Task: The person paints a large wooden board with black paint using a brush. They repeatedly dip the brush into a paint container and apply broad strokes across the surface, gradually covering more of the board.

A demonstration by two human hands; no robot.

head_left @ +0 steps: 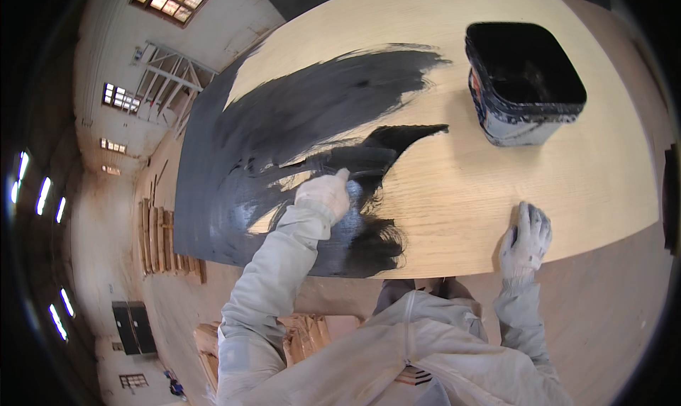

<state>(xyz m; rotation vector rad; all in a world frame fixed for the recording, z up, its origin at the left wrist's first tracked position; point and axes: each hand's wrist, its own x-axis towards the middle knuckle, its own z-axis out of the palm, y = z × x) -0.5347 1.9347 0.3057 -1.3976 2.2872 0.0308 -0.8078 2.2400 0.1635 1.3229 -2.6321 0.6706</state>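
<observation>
A pale wood-grained panel (440, 214) lies before me, its left part coated with wet black paint (305, 101). My left hand (323, 195), in a whitish glove, is closed over the paint with the index finger stretched forward. Under that finger is a flat, paint-blackened spreader (358, 159), hard to tell from the coating around it. My right hand (526, 241), gloved and stained dark at the fingers, lies on the panel's near right edge with fingers extended, holding nothing. Beyond it stands an open black paint-smeared bucket (521, 126) with dark contents.
Wrapped brown packages (308, 338) lie on the floor by my left arm. Farther left are a stack of brown lengths (159, 239), a white metal frame (170, 80) and a dark cabinet (134, 327). Bare wood shows between the black strokes.
</observation>
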